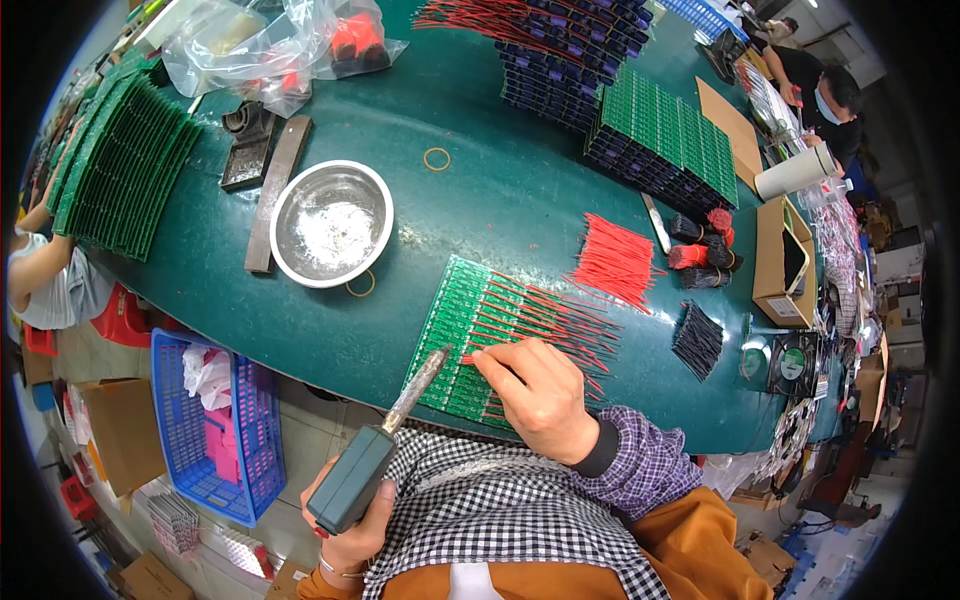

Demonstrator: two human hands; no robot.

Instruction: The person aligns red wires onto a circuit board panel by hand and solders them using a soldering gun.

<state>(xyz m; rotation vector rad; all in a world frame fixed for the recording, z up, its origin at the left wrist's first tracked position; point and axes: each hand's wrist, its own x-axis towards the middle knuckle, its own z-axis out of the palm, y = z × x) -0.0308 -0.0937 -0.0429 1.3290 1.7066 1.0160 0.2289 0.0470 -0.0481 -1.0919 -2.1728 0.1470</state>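
My left hand (365,535) is closed around the dark green body of a soldering gun (352,482). Its metal tip reaches over a green circuit board panel (440,335) lying flat at the table's near edge. Fingers of my right hand (545,400) pinch the end of a red wire (467,359) low over the panel, close to the tip. Whether the tip touches the wire or a pad, I cannot tell. Rows of red and dark wires (560,318) run off the panel to the right, partly hidden behind my right hand.
A white-rimmed metal bowl (380,225) stands left of the panel, beside a metal bar (288,165). Loose red wires (615,262) and black wires (698,342) lie to the right. Board stacks (665,135) rise behind. A blue crate (195,440) sits on the floor; other people are nearby.
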